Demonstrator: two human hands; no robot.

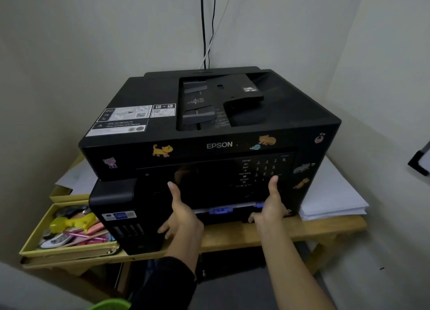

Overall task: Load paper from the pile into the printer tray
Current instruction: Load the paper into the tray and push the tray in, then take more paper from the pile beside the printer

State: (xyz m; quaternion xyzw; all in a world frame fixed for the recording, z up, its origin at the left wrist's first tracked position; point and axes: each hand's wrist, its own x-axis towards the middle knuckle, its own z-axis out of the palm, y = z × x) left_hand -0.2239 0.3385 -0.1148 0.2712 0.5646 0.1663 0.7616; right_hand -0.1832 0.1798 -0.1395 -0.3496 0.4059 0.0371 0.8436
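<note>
Head view: we see the black printer (209, 132) facing us, long axis left–right; both hands — left hand (181, 213), right hand (271, 205) — grip its front tray (223, 213), thumbs up.

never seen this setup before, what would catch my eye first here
The big black Epson printer fills the middle, dotted with cat stickers along its front. Both hands grip its lower front: the left hand and right hand flank the paper tray with its blue tab. A white paper pile sits at the right, and a yellow drawer of clutter lies open at the left.
</note>
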